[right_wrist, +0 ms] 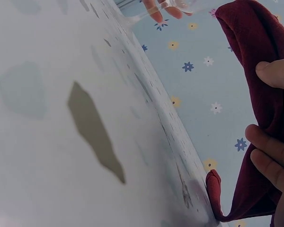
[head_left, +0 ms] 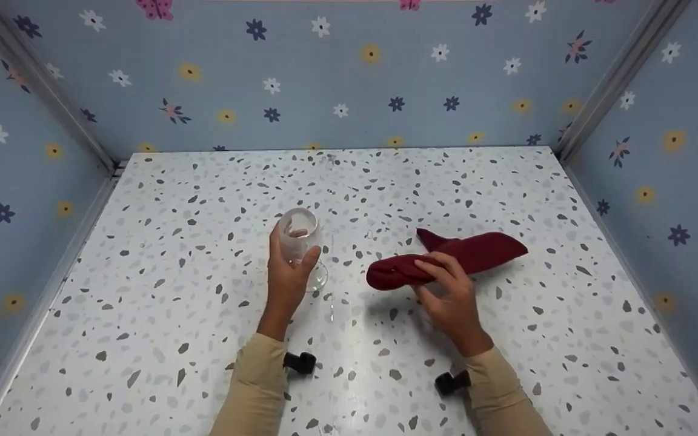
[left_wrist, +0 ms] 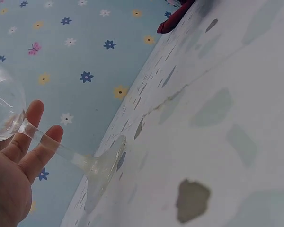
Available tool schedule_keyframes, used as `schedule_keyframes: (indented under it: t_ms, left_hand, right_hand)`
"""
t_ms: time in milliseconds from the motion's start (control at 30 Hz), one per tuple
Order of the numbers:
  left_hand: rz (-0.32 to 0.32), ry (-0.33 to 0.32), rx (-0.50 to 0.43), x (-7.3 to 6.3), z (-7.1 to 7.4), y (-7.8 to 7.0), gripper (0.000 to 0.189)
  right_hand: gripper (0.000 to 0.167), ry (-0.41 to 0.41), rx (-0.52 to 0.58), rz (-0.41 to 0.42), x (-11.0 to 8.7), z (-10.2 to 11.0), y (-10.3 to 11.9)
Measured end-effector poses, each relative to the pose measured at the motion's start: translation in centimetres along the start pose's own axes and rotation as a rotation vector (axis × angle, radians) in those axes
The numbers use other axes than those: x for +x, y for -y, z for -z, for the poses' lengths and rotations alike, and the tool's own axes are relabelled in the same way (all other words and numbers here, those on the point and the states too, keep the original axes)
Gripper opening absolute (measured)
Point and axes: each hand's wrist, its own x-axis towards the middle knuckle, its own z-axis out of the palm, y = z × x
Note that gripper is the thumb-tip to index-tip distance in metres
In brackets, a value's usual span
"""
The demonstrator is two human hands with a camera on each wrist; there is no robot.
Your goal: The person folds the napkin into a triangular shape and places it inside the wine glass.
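My left hand (head_left: 288,269) grips a clear stemmed wine glass (head_left: 299,247) round its bowl, mouth up, left of the table's middle. In the left wrist view, two fingers lie along the stem (left_wrist: 61,150), and the foot (left_wrist: 102,177) is close to the tabletop. My right hand (head_left: 451,297) holds a dark red cloth napkin (head_left: 482,251), folded into a long shape with a rounded, rolled end toward the glass. Its wider tail spreads to the right, and a pointed corner sticks up at the back. Thumb and fingers press the napkin (right_wrist: 262,38) from both sides in the right wrist view.
The white speckled tabletop (head_left: 203,339) runs back to a blue wall (head_left: 349,79) printed with flowers. Similar panels (head_left: 682,181) close off both sides, meeting the back wall at grey metal corner posts. Each forearm wears a black wrist camera (head_left: 300,363).
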Motion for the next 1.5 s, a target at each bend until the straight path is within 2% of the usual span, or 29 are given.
schedule_keyframes:
  t_ms: [367,567,800,1033,1500]
  left_hand:
    - [-0.031,0.026,0.011,-0.5,-0.6,-0.4,0.077]
    - [-0.023,0.041,0.015,-0.7,-1.0,-0.3,0.076]
    - [-0.015,0.063,-0.033,-0.9,-1.0,0.1,0.077]
    - [-0.019,0.068,-0.019,-1.3,-1.5,-0.6,0.076]
    - [0.036,0.065,-0.06,-1.4,-2.8,-0.4,0.078]
  right_hand:
    - [0.044,-0.003,-0.006,0.006,0.0,0.1,-0.1]
    - [0.044,0.001,-0.009,0.003,0.0,0.1,-0.1]
    - [0.043,0.003,-0.01,-0.009,0.0,0.0,0.0]
    - [0.044,0.008,0.0,-0.013,0.1,0.1,0.2]
    - [0.044,0.002,-0.016,-0.009,0.0,0.1,0.0]
